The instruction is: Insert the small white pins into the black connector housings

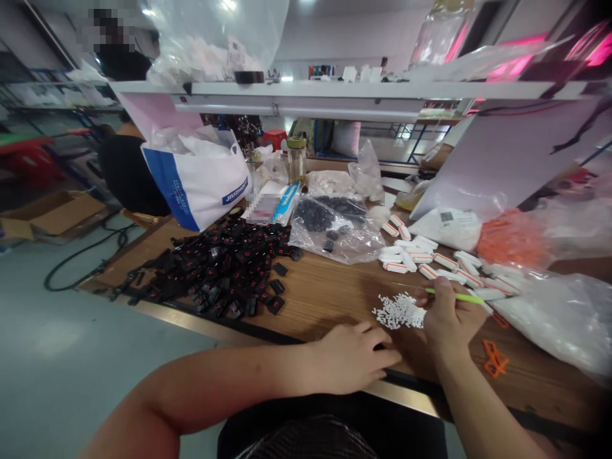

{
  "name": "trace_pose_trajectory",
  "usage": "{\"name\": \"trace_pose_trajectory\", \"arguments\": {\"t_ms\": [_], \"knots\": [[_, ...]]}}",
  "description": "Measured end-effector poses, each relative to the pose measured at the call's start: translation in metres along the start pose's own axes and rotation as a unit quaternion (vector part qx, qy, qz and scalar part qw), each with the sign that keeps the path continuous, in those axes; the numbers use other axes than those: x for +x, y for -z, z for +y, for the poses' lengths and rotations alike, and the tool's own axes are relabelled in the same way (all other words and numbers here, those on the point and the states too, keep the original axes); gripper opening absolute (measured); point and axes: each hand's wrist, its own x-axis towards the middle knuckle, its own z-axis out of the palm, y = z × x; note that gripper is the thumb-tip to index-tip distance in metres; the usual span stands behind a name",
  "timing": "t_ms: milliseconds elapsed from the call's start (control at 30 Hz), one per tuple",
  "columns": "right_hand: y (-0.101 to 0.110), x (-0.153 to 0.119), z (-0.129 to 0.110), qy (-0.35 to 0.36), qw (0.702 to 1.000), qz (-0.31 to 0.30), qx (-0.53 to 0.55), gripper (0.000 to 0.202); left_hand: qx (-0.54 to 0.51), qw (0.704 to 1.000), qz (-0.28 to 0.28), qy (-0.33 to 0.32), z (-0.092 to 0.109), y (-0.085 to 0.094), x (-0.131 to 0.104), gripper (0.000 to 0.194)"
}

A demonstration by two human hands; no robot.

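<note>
My right hand (452,322) is closed around a slim tool with a lime-green handle (461,296) and a thin shaft that points left. The shaft passes just above a small heap of tiny white pegs (399,311) on the wooden table. At the table's front edge, my left hand (356,358) rests palm down with its fingers apart, near the heap. Behind the right hand lie several white parts with orange stripes (421,257). To its right are a few orange frame-shaped pieces (495,359).
A large pile of black parts (224,268) covers the left of the table. Behind it stand a white and blue bag (201,175) and a clear bag of black pieces (335,223). Plastic bags (564,319) line the right side. A shelf (310,89) spans the back. A person (129,159) sits at left.
</note>
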Motion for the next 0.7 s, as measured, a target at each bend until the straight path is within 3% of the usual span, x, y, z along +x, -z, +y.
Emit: {"name": "trace_pose_trajectory", "arguments": {"t_ms": [100, 200, 267, 367, 433, 533, 600, 700], "knots": [[0.0, -0.002, 0.001, -0.001, 1.0, -0.009, 0.004, 0.042, 0.049, 0.998, -0.019, 0.015, 0.004, -0.013, 0.004, 0.016], [-0.002, -0.006, 0.001, -0.003, 0.999, -0.03, 0.017, 0.041, 0.066, 0.996, -0.029, 0.043, -0.003, -0.007, -0.005, 0.014], [-0.001, -0.007, -0.002, -0.008, 0.999, -0.034, 0.025, 0.041, 0.088, 0.992, -0.033, 0.078, -0.017, 0.01, -0.022, 0.01], [0.008, -0.001, -0.013, -0.004, 0.999, -0.015, 0.036, 0.04, 0.157, 0.967, 0.017, 0.201, -0.06, 0.05, -0.065, 0.015], [0.024, 0.01, -0.02, 0.016, 1.0, -0.014, 0.014, 0.039, 0.214, 0.931, 0.06, 0.288, -0.096, 0.078, -0.1, 0.018], [0.058, 0.033, -0.018, 0.037, 0.991, -0.028, -0.125, 0.037, 0.28, 0.89, 0.075, 0.351, -0.141, 0.109, -0.141, 0.023], [0.079, 0.048, -0.004, 0.031, 0.972, -0.019, -0.232, 0.031, 0.288, 0.881, 0.106, 0.36, -0.156, 0.118, -0.148, 0.028], [0.099, 0.063, 0.025, 0.052, 0.948, -0.028, -0.314, 0.02, 0.239, 0.899, 0.154, 0.334, -0.157, 0.118, -0.122, 0.026]]}}
